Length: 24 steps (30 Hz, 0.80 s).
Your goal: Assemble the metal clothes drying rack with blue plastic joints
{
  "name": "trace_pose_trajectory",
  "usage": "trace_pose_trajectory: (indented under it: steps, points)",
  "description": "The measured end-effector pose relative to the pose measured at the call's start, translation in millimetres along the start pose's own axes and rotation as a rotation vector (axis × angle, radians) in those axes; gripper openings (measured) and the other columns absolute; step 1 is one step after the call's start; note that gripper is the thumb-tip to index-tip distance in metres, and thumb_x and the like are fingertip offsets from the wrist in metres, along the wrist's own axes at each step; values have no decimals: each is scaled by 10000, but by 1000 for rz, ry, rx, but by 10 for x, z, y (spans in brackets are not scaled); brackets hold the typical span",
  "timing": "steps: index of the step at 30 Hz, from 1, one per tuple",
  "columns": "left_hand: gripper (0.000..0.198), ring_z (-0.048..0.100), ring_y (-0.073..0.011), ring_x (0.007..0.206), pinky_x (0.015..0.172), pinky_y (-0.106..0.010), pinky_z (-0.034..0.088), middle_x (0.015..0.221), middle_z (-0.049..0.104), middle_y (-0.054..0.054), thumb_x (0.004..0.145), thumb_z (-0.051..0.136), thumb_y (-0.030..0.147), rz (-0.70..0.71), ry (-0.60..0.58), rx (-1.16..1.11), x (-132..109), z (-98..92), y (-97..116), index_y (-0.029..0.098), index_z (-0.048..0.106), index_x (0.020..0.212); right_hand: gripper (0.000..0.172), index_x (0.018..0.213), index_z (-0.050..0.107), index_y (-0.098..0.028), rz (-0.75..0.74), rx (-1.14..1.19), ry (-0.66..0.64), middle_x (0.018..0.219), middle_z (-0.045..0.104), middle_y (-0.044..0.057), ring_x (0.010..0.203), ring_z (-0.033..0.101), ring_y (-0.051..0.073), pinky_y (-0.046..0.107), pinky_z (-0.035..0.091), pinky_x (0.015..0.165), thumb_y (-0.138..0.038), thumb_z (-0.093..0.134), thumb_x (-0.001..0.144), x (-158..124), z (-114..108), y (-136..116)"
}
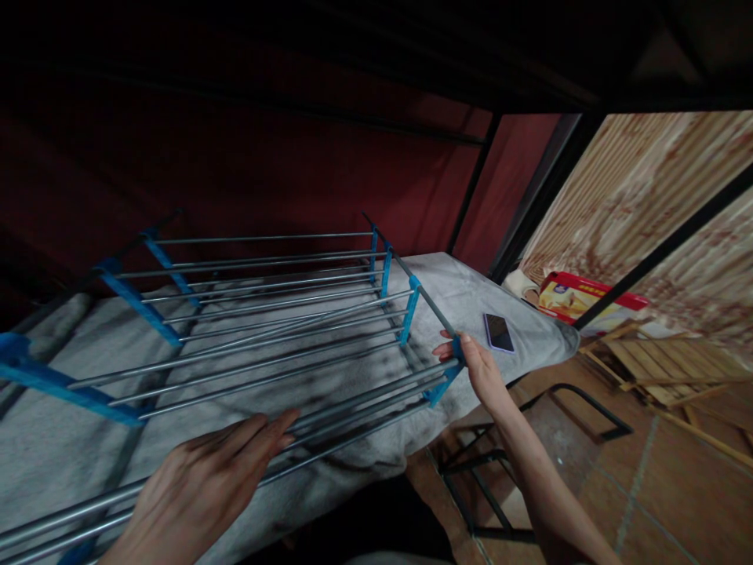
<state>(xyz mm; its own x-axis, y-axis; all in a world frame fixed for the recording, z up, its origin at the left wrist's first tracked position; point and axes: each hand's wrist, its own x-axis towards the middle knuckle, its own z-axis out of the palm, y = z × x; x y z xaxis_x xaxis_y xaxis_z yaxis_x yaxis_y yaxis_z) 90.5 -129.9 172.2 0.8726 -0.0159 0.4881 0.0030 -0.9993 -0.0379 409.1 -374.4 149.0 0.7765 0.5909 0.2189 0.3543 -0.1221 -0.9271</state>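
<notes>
A rack of metal tubes [365,402] joined by blue plastic brackets [413,302] lies across a grey blanket [447,286]. My left hand [203,471] lies over the nearest tubes, left of their middle, its fingers bent around one of them. At the rack's near right corner, my right hand [483,367] is closed around a blue connector [442,386] where the tubes meet a dark side pole [435,308]. The thumb rests on top of that joint. One tube [306,323] in the middle runs at a slant across the others.
A phone [499,333] lies on the blanket right of the rack. Below on the tiled floor stand a black-framed chair [500,498] and a folded wooden slatted piece [676,365]. A red and yellow box [588,297] sits behind a dark metal post [664,255].
</notes>
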Motion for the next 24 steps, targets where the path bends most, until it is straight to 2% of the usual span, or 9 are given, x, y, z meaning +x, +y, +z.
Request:
trace_pose_trajectory:
  steps: [4, 12, 14, 18, 24]
  points:
    - [329, 730, -156, 703, 562, -215, 535, 935, 767, -24, 1031, 428, 299, -2, 18, -32, -1, 9, -12, 277, 620, 1297, 664, 1034, 736, -206, 7, -11, -8, 946, 753, 80, 847, 665, 230, 372, 506, 864, -699, 294, 981, -5, -1, -1]
    - [356, 746, -152, 760, 620, -193, 563, 971, 767, -20, 1020, 448, 296, -23, -10, -49, -56, 50, -49, 306, 612, 1336, 678, 919, 761, -208, -12, -35, -17, 1027, 752, 91, 877, 666, 236, 384, 496, 900, -701, 299, 978, 12, -25, 23]
    - [370, 749, -164, 764, 620, -202, 571, 982, 769, -27, 1022, 439, 302, -28, -13, -53, -74, 55, -60, 318, 602, 1354, 676, 941, 760, -203, -7, -32, -21, 1046, 749, 94, 865, 662, 232, 383, 499, 891, -698, 302, 978, 13, -28, 21]
    - [389, 755, -182, 798, 630, -213, 571, 1013, 770, -31, 1036, 417, 351, -47, -40, -18, -110, 57, -75, 325, 569, 1393, 681, 1111, 736, -200, 2, -33, -34, 976, 745, 86, 867, 656, 239, 378, 507, 853, -703, 297, 976, 8, -35, -12]
    - [377, 752, -195, 746, 564, -228, 549, 967, 775, -9, 1039, 411, 365, -42, -53, -21, -71, 5, -57, 330, 560, 1383, 720, 1065, 750, -201, 19, -35, -25, 970, 747, 91, 924, 665, 251, 379, 519, 869, -737, 281, 960, -2, -44, -29]
